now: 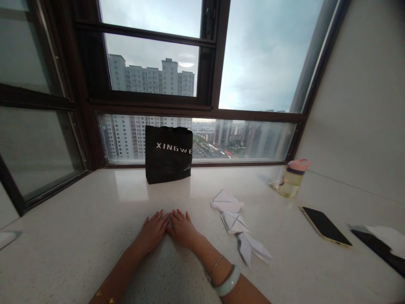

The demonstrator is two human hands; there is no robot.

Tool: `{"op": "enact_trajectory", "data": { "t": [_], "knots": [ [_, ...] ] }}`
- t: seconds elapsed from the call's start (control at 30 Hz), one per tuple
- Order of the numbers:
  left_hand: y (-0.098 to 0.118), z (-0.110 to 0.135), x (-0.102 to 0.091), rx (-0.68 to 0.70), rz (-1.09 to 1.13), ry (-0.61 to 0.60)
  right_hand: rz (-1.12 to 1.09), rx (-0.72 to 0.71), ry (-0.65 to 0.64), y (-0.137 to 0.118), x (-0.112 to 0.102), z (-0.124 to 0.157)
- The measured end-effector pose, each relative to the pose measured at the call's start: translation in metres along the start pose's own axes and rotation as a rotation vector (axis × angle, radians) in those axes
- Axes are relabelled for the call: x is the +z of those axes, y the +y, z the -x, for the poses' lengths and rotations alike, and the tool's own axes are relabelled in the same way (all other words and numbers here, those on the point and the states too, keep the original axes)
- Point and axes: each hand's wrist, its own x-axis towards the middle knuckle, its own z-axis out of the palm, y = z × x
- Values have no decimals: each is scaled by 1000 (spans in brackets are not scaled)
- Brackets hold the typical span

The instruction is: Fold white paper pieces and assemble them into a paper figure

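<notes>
My left hand lies palm down on the speckled white counter, its fingers stretched forward. Beside it, my right hand rests flat too, and the two hands meet at the fingertips and thumbs. Neither one holds anything. A pale bangle and a thin chain bracelet circle my right forearm. To the right of that hand lie several folded white papers: a fan-like one at the back, a square packet with crossing creases in the middle, and a winged one nearest me.
A black paper bag with white lettering stands before the window. At the right are a clear bottle with a pink lid, a phone lying flat, and a dark flat item partly under white tissue. A white object sits at the left edge.
</notes>
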Motion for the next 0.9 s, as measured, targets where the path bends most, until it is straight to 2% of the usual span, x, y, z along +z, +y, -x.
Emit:
{"op": "enact_trajectory", "data": {
  "t": [0.9],
  "knots": [
    [-1, -2, 1, -9, -59, -46, 24, -5, 32, 3, 4, -1]
  ]
}}
